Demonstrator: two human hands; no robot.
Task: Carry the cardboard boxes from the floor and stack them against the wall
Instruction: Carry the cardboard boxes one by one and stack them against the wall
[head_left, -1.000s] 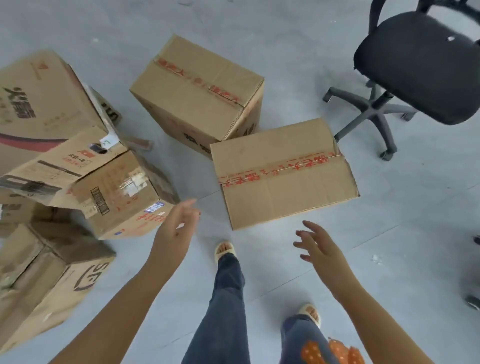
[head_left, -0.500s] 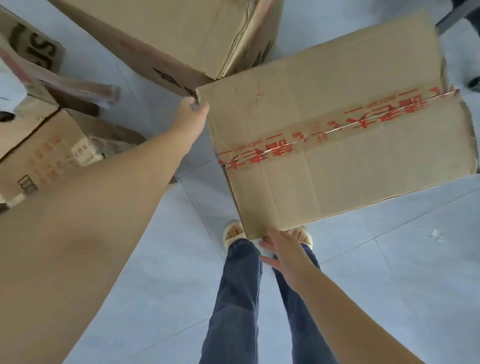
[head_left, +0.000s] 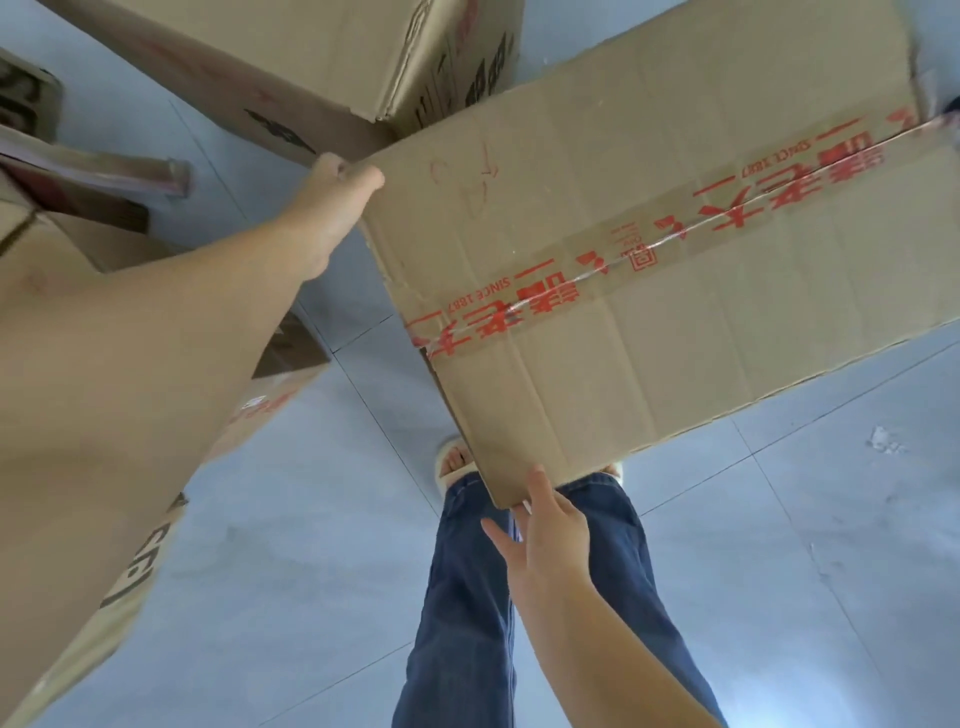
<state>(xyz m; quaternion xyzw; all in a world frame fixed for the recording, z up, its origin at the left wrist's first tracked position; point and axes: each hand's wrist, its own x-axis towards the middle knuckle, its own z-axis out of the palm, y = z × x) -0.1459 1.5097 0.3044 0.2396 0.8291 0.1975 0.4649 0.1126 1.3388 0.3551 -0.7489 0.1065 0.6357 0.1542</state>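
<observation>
Grey tiled floor (head_left: 311, 597) fills the view, seams running diagonally; cardboard boxes in view: the taped box (head_left: 649, 260) at centre-right, a second box (head_left: 311, 52) behind it at 12 o'clock, and at least two more cut off along the left edge at 9 o'clock, exact count there unclear; two hands, two legs in blue jeans (head_left: 467, 597), two pale sandals, the left sandal (head_left: 452, 465) showing clearly.

Taped box: top face toward the camera, long axis running from 8 o'clock to 2 o'clock, red-printed tape strip (head_left: 675, 234) along that same axis; its far corner meets the second box at about 11 o'clock; whether it is lifted off the floor cannot be told.

Left hand (head_left: 337, 202) at the box's 10 o'clock corner, fingers curled over the corner edge, gripping it; right hand (head_left: 550, 525) at the box's near corner, 6 o'clock, fingers straight and spread, fingertips touching the cardboard edge, not wrapped round it; box sits between the two hands on opposite corners, above the feet.
</observation>
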